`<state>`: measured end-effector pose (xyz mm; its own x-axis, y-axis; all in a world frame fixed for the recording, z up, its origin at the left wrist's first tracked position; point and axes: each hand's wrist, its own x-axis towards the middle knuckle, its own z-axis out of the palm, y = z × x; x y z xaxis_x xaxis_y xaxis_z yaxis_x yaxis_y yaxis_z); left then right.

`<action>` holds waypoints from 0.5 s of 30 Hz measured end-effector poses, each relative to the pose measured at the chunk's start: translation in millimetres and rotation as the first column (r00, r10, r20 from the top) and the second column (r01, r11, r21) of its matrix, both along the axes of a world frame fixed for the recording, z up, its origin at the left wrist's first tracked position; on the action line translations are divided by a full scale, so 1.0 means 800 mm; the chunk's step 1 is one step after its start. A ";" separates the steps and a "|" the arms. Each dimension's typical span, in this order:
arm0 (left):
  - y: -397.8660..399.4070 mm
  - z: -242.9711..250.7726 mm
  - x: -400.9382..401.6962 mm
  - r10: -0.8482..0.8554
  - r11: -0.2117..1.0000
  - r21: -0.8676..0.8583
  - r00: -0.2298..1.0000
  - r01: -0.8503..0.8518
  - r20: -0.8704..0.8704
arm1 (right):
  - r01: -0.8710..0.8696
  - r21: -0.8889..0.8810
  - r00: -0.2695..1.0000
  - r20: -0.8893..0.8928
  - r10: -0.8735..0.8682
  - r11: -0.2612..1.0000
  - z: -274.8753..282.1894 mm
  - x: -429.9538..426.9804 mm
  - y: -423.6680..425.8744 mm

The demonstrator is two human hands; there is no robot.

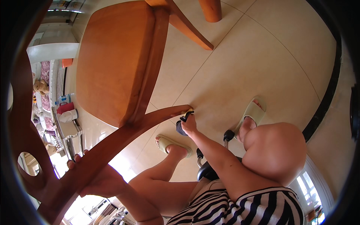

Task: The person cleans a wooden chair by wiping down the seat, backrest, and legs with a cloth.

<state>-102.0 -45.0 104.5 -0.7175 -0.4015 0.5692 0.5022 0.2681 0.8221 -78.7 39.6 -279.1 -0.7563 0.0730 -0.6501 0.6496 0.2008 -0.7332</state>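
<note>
A wooden chair, its orange-brown seat (115, 62) seen on edge, is tipped over before me. My left hand (104, 181) wraps around the chair's back post (90, 160), with fingertips showing on the far side. Lower down, at the tip of a curved rear chair leg (166, 112), my right hand (189, 125) grips a small dark cloth piece (182, 128), possibly a chair-leg sock. A yellowish bit shows at the leg's end; whether it belongs to the cloth, I cannot tell.
Another chair leg (194, 33) and a thick wooden leg (211, 11) stand at the top. Beige floor tiles (270, 64) spread out, bordered by a black strip (332, 92). My slippered feet are near a black wheeled seat base (206, 171). A teddy bear (41, 86) sits far left.
</note>
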 end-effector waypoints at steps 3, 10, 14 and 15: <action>0.007 -0.002 -0.001 0.056 0.998 -0.014 0.998 -0.056 0.007 | -0.059 0.090 0.998 -0.027 0.062 0.994 -0.006 -0.005 0.016; -0.007 0.002 0.007 0.016 0.999 -0.051 1.000 -0.017 -0.008 | 0.003 0.007 0.997 -0.083 -0.003 1.000 0.016 0.006 -0.006; -0.001 -0.006 0.002 -0.044 0.999 0.020 0.999 0.044 0.002 | -0.084 0.087 0.996 -0.016 0.086 0.993 -0.031 -0.003 0.019; -0.008 -0.002 0.008 -0.072 0.997 -0.005 0.997 0.072 0.000 | -0.104 0.067 0.994 -0.020 0.105 0.992 -0.011 0.002 0.004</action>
<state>-95.9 -51.5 103.3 -0.7441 -0.3460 0.5715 0.5209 0.2352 0.8206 -77.2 42.7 -288.2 -0.7768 0.0346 -0.6288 0.6056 0.3147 -0.7308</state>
